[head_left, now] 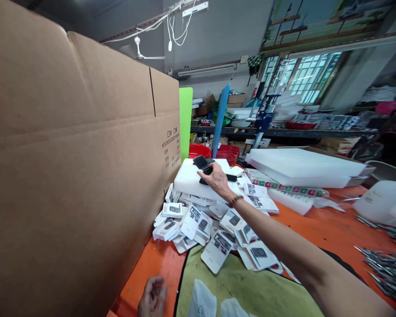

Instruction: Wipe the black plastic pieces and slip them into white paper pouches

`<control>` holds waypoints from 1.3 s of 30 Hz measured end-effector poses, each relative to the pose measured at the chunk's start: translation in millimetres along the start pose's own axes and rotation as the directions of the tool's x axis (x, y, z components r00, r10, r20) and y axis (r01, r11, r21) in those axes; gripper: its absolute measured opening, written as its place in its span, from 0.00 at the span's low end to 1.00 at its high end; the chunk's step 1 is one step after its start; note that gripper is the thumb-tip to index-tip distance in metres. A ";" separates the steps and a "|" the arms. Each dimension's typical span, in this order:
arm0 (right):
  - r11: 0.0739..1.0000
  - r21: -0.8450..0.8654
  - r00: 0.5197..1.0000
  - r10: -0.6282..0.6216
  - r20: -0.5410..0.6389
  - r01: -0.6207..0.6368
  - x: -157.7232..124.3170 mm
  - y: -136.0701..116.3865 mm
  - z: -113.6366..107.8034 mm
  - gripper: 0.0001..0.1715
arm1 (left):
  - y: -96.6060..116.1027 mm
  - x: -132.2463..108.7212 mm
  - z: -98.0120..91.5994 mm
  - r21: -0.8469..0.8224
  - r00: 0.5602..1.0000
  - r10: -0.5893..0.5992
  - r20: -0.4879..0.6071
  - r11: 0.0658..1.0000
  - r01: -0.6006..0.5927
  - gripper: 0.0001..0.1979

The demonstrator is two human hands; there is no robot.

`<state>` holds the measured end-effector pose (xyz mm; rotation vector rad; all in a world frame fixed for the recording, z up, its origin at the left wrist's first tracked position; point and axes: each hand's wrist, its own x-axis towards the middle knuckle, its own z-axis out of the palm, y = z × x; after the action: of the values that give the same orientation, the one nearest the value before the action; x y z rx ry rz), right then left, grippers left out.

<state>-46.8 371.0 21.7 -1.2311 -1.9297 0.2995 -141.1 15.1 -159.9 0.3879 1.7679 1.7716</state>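
My right hand [216, 178] reaches out over a white foam block [188, 176], thumb and fingers closed on a black folding device [202, 163] with flat square panels. Another dark flat piece [231, 178] lies on the foam beside the hand. Below the block spreads a heap of small white printed boxes [191, 220], some with their flaps up, picturing a dark square device. Near the bottom edge, my left hand [152, 297] rests loosely curled over the orange table, its fingers apart from the thumb and nothing visible in it. Translucent plastic bags [202, 299] lie on the green cloth [251, 290].
A tall cardboard box [86, 167] walls off the left side. White foam sheets [303, 165] are stacked at the right, near a plastic jug [383, 198] and piles of metal parts [386, 273]. Red basins [199, 150] stand behind the foam block.
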 end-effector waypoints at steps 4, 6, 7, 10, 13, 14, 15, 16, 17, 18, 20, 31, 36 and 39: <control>0.914 0.364 0.969 0.099 0.225 -0.178 -123.6 -27.6 -24.3 0.28 | 59.0 -24.5 36.4 -0.240 0.950 -0.088 0.300 0.957 0.164 0.32; 0.792 0.507 0.921 0.173 0.348 -0.340 -190.7 -38.7 -32.2 0.24 | 74.9 -41.0 58.1 -0.306 0.898 -0.106 0.428 0.917 0.254 0.35; 0.716 0.563 0.895 0.202 0.398 -0.412 -220.6 -42.8 -36.1 0.23 | 78.5 -49.4 67.1 -0.311 0.873 -0.125 0.472 0.903 0.298 0.36; 0.547 0.649 0.846 0.280 0.453 -0.529 -284.0 -44.6 -52.0 0.22 | 79.7 -72.7 79.8 -0.291 0.862 -0.179 0.474 0.892 0.345 0.34; 0.551 0.612 0.824 0.368 0.432 -0.567 -305.7 -28.7 -77.3 0.22 | 80.6 -92.3 73.1 -0.231 0.796 -0.216 0.565 0.885 0.404 0.29; 0.550 0.599 0.813 0.391 0.432 -0.583 -306.6 -21.0 -87.1 0.23 | 82.0 -98.0 68.9 -0.190 0.743 -0.246 0.622 0.874 0.448 0.28; 0.528 0.595 0.796 0.399 0.456 -0.606 -306.0 -13.3 -96.9 0.24 | 83.5 -103.4 64.9 -0.135 0.679 -0.286 0.676 0.858 0.495 0.28; 0.482 0.604 0.773 0.383 0.506 -0.635 -304.8 -6.2 -106.3 0.25 | 84.7 -108.4 61.4 -0.069 0.608 -0.329 0.722 0.841 0.537 0.28; 0.422 0.616 0.746 0.342 0.571 -0.665 -303.8 -0.2 -114.7 0.25 | 85.2 -113.3 58.7 0.002 0.532 -0.374 0.760 0.820 0.573 0.28; 0.359 0.622 0.717 0.286 0.636 -0.696 -303.5 4.4 -121.9 0.26 | 84.7 -118.1 57.0 0.067 0.455 -0.415 0.788 0.793 0.606 0.28; 0.274 0.610 0.664 0.193 0.722 -0.743 -306.0 9.6 -132.1 0.25 | 81.3 -127.8 55.9 0.157 0.306 -0.482 0.821 0.707 0.689 0.29; 0.539 0.523 0.750 0.429 0.503 -0.660 -346.0 6.6 -143.1 0.19 | 66.2 -156.1 68.8 0.133 0.104 -0.606 0.789 0.334 0.933 0.31; 0.803 0.463 0.918 0.256 0.303 -0.377 -369.3 -1.9 -142.2 0.13 | 63.2 -155.6 75.7 0.038 0.162 -0.686 0.710 0.267 0.963 0.27; 0.885 0.456 0.966 -0.022 0.256 -0.100 -387.9 -3.0 -139.9 0.16 | 61.3 -150.7 75.7 -0.102 0.262 -0.704 0.660 0.262 0.960 0.22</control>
<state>130.3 13.1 -81.4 -0.9403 -1.8899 0.9282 8.4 -9.7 -63.9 -0.3543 0.7244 1.0055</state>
